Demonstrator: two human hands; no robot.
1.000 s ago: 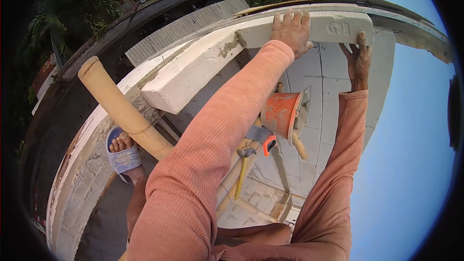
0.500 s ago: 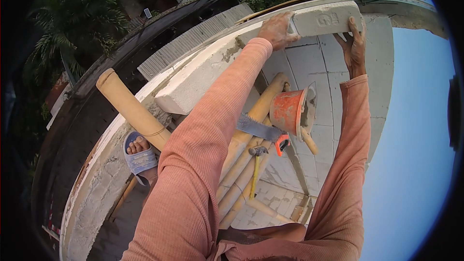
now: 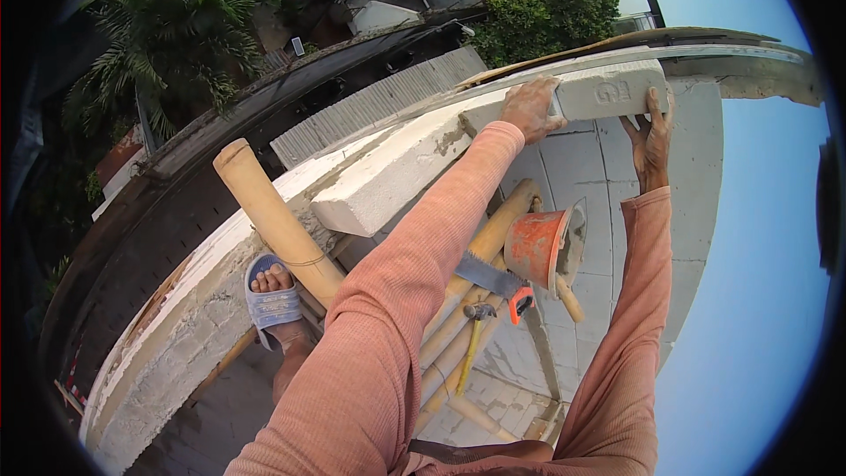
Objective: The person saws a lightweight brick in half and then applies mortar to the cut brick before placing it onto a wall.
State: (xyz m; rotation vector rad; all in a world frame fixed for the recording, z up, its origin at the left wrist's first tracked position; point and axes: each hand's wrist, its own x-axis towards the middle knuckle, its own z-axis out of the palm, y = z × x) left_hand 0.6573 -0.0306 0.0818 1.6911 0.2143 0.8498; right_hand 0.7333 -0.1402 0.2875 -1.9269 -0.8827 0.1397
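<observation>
A white lightweight concrete block (image 3: 610, 91) lies along the top of the wall at the far side, between both hands. My left hand (image 3: 530, 111) grips its left end from above, fingers curled over the edge. At the block's right end, my right hand (image 3: 650, 143) presses its thumb and fingers against the near face and lower edge. To the left of my left hand, another white block (image 3: 388, 181) sits on the wall top, with grey mortar smeared near its far end.
Bamboo poles (image 3: 282, 229) cross below my arms. On them rest a handsaw (image 3: 490, 277), a hammer (image 3: 474, 335) and an orange bucket (image 3: 534, 245) with mortar residue. My sandalled foot (image 3: 273, 295) stands by the wall edge. Beyond the wall are a corrugated roof (image 3: 379, 106) and a drop.
The whole view has tilted, so the wall, block and tools sit lower in the picture. Both hands keep about the same hold on the block.
</observation>
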